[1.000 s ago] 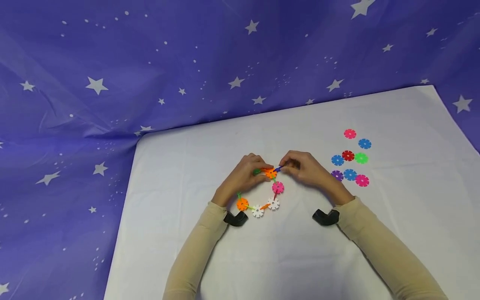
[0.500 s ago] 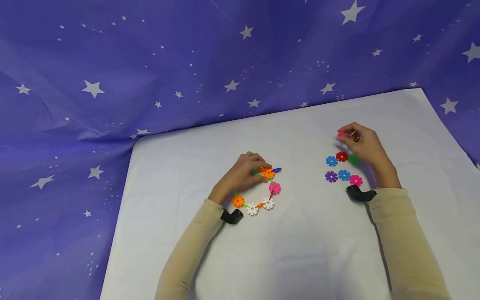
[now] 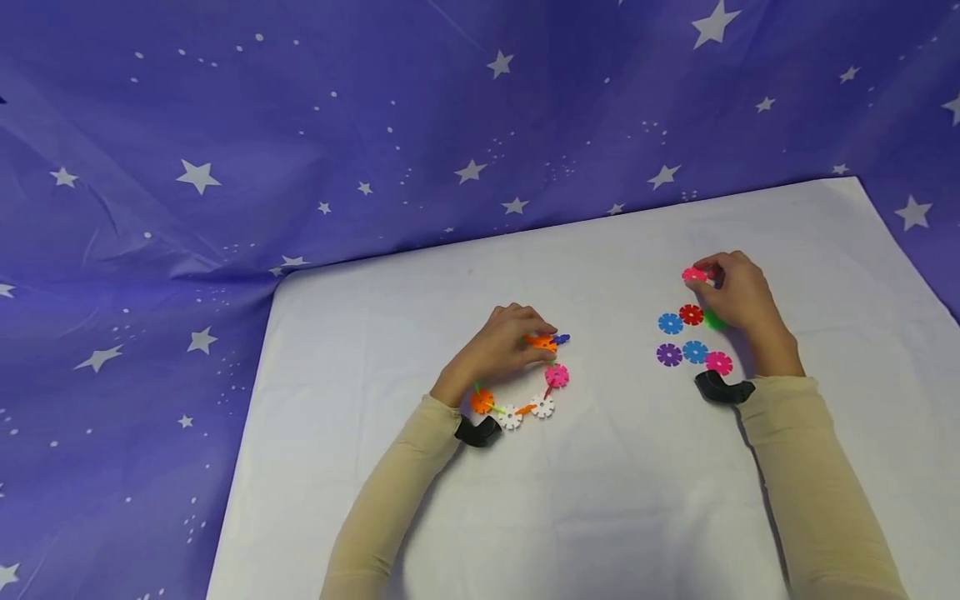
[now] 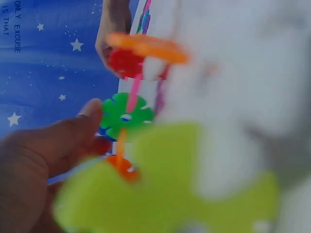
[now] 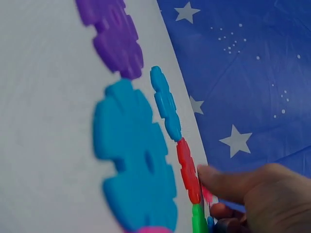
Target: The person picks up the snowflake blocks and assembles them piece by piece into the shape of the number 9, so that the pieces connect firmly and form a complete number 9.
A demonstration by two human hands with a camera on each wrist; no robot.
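right grip (image 3: 731, 292) pinches 1 pink disc (image 3: 693, 274) | 6 loose discs (image 3: 695, 352)

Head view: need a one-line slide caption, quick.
Left hand holds the snowflake-disc chain; right hand pinches a pink disc above loose discs.

Pretty even, soft lighting in the head view, slightly cool and purple-tinted off the star-printed blue backdrop cloth (image 3: 300, 125). No hard glare on the white tabletop (image 3: 600, 500), just faint soft shadows under the sleeves and beside the hands. Head view reasonably sharp, a bit soft and compressed. Left wrist view badly out of focus up close: big lime-green plastic snowflake disc (image 4: 170, 189) a total blur, white haze washing out the right half. Right wrist view sharper, though the nearest blue snowflake disc (image 5: 136, 155) goes soft.
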